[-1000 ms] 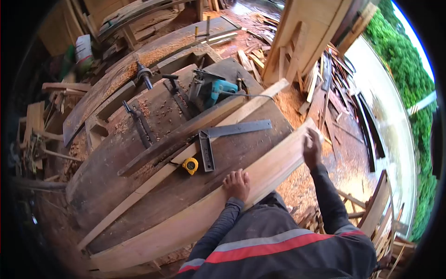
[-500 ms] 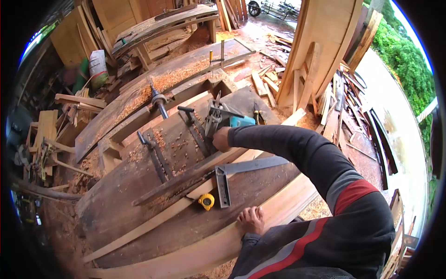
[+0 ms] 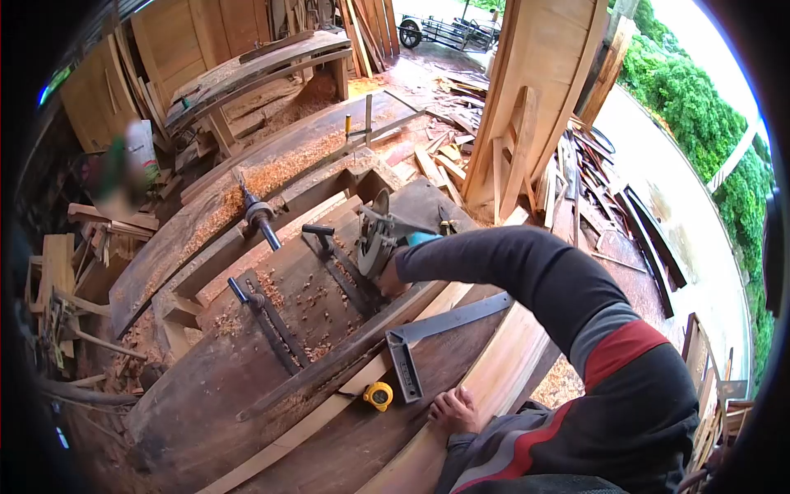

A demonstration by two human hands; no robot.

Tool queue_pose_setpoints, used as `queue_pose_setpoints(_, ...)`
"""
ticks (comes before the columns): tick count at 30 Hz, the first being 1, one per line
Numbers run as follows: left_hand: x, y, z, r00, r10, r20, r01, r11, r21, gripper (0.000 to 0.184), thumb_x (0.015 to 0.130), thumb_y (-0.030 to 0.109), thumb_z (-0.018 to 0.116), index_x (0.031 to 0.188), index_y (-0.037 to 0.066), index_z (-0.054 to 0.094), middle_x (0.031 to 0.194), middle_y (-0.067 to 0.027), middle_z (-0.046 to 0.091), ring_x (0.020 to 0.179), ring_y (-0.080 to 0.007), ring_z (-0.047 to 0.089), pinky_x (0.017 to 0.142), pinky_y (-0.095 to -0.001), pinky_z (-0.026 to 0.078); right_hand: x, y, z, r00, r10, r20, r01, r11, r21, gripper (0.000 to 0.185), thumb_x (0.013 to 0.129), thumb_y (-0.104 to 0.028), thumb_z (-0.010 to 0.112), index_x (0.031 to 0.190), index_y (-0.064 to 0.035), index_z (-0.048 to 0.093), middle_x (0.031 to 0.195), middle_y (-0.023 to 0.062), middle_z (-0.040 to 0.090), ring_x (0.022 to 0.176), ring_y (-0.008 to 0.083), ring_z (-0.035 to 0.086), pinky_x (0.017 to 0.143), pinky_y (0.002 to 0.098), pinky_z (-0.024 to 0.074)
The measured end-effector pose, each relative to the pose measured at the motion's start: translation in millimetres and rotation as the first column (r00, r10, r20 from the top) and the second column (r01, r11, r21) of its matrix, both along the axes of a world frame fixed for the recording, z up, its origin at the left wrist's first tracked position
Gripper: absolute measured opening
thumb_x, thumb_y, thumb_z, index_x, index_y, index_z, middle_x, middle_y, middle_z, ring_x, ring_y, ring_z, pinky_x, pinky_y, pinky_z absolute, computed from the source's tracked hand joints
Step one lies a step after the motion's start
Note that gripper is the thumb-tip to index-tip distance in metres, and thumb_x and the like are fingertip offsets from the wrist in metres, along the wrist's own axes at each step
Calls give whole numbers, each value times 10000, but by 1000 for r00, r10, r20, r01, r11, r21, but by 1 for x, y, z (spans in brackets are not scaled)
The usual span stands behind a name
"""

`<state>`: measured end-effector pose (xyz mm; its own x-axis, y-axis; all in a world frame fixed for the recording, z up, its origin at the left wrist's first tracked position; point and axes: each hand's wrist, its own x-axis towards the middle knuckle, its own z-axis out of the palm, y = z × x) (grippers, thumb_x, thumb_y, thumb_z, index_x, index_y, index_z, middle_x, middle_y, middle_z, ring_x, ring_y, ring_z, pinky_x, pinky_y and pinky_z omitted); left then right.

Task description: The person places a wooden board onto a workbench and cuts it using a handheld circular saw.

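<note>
My left hand (image 3: pixel 454 410) rests on the edge of a long pale board (image 3: pixel 502 362), its fingers curled over the wood. My right hand (image 3: pixel 393 280) reaches across the bench to the circular saw (image 3: pixel 377 239), by its blade guard; the forearm covers most of the saw's teal body and the fingers are largely hidden. Between the hands lies a metal try square (image 3: pixel 405 366), its blade pointing right. Beside it a yellow tape measure (image 3: pixel 378 396) sits near a narrow wooden strip (image 3: pixel 313 432). A darker thick plank (image 3: pixel 329 366) runs along the strip.
Two black bar clamps (image 3: pixel 271 329) (image 3: pixel 337 263) lie among shavings on the workbench (image 3: pixel 189 403). Farther back are a drill-like tool (image 3: pixel 259 216), a clamped slab (image 3: pixel 288 160) and a leaning wooden panel (image 3: pixel 535 90). Scrap wood (image 3: pixel 576 189) lies on the floor at the right.
My right hand left the pale board's far end and crossed to the saw, whose blade side has tipped up. My left hand stays on the board. The view has shifted.
</note>
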<state>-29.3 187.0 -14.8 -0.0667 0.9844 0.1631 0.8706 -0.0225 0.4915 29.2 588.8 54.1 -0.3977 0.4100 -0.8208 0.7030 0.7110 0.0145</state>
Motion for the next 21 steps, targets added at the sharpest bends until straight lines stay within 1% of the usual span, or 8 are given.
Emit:
queue_pose_setpoints(3,0,2,3,1000,12,1,-12,1000,12,186,903,355,634,933,177,587,888,-61,557,858,-305,564,726,-478,417,22,-12,64,990,140,-21,-139,988,62,570,975,-559,439,1271,-113,636,1222,154,670,1182,334,604,955,491,483)
queue_pose_setpoints(4,-1,1,4,1000,10,-5,-10,1000,18,182,907,352,630,932,177,588,892,-63,561,860,-306,565,724,-480,419,37,-10,57,997,-6,-76,19,984,176,590,933,-603,499,1239,-124,656,1199,150,678,1179,326,605,933,489,498)
queue_pose_setpoints(7,1,2,-6,999,7,-48,-1,993,122,200,937,356,603,933,157,585,905,-81,571,870,-313,568,721,-485,427,109,44,21,954,299,33,-287,870,400,506,631,-550,816,915,-134,760,941,98,743,912,306,709,791,499,554)
queue_pose_setpoints(9,1,0,-3,1000,-18,-16,19,998,63,204,952,351,590,922,150,585,907,-96,569,877,-320,568,723,-485,429,100,-3,147,937,305,170,-347,859,376,284,638,-328,798,829,-125,744,871,115,742,829,304,726,685,447,588)
queue_pose_setpoints(10,2,0,-6,1000,-10,-5,11,998,67,195,944,347,605,917,154,590,902,-95,570,873,-325,570,730,-483,427,132,2,141,910,414,26,-374,794,479,217,652,-256,769,818,-120,739,831,99,740,798,286,730,653,435,593)
queue_pose_setpoints(15,6,-1,-12,999,-5,40,0,994,114,160,912,304,635,938,148,618,914,-94,597,887,-337,582,754,-479,427,219,-40,192,879,394,269,-477,726,495,200,701,-207,711,895,-163,734,850,38,716,880,280,717,745,384,606)
queue_pose_setpoints(17,6,-1,-12,1000,-10,20,7,993,117,164,911,308,634,938,147,621,922,-91,600,894,-334,584,761,-476,428,281,-55,197,791,598,132,-505,515,693,90,710,-230,714,776,-169,707,755,9,701,776,230,713,681,350,562)
queue_pose_setpoints(21,10,-5,-15,1000,-19,5,18,995,101,191,917,323,618,930,133,629,937,-82,608,935,-328,582,783,-475,428,369,-107,230,965,256,48,-202,622,756,115,719,-203,681,822,-160,708,808,40,695,860,244,702,730,401,554)
